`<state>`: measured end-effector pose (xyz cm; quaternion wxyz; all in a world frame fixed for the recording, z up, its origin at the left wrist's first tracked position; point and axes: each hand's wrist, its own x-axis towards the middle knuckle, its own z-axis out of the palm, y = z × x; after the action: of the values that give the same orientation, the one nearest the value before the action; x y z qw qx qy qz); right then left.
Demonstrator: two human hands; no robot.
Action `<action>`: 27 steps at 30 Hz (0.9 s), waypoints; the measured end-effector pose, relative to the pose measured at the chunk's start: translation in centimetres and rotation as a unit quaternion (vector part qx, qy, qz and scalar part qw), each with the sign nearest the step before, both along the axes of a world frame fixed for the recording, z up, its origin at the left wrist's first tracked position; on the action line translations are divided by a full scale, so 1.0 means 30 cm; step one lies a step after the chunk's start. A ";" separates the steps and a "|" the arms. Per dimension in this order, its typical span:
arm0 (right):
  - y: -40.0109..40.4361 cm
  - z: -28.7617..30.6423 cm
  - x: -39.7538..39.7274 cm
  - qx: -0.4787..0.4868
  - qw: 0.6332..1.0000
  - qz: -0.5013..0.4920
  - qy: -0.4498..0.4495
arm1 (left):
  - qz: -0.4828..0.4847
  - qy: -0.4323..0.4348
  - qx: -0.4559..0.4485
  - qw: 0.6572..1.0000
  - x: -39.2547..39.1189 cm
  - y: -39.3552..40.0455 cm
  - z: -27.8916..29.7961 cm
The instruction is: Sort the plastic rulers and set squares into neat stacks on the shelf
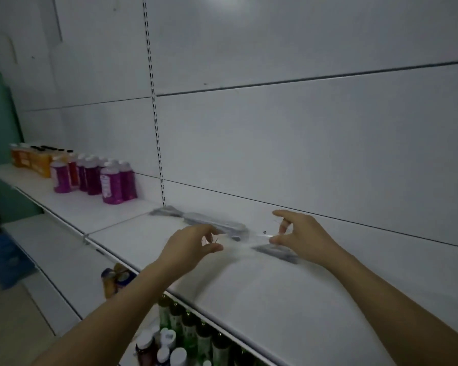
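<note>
Clear ruler point(245, 237): held just above the shelf point(275, 291) between both hands, long axis running left to right, roughly along the shelf's back edge, right end slightly farther back. Left hand point(193, 245) pinches the left end between thumb and curled fingers; right hand point(299, 235) pinches the right end, forefinger raised. The plastic is transparent and motion-blurred; its markings and exact outline cannot be made out.

Stack point(212, 223) of clear rulers: lying flat on the shelf behind the hands, long axis slanting from back left to front right. Count not legible; near end hidden behind the held ruler.

Further dark flat piece point(275, 253): on the shelf under the right hand, partly covered; kind uncertain.

Surface: white shelf, white panelled back wall point(275, 128) with a slotted upright point(154, 107).

Surroundings: purple bottles point(111, 180) and orange bottles point(35, 159) well to the left on the same shelf; green bottles point(193, 331) on a lower shelf, cut off by the frame. Dim light.
</note>
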<state>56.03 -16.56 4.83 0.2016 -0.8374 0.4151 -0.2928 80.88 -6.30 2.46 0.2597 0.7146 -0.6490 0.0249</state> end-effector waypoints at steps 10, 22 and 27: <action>-0.158 -0.002 0.275 0.022 0.998 -0.014 -0.061 | -0.046 0.037 -0.015 0.998 0.325 -0.227 0.017; -0.107 0.038 0.518 0.003 0.972 -0.189 -0.138 | -0.210 0.011 0.088 0.974 0.459 -0.592 -0.010; -0.074 0.008 0.577 0.017 0.963 -0.235 -0.128 | -0.265 -0.008 0.105 0.958 0.491 -0.648 -0.020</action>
<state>73.35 -18.80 5.06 0.1925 -0.6680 0.5760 -0.4300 95.60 -25.75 1.86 0.1754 0.5397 -0.8163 -0.1075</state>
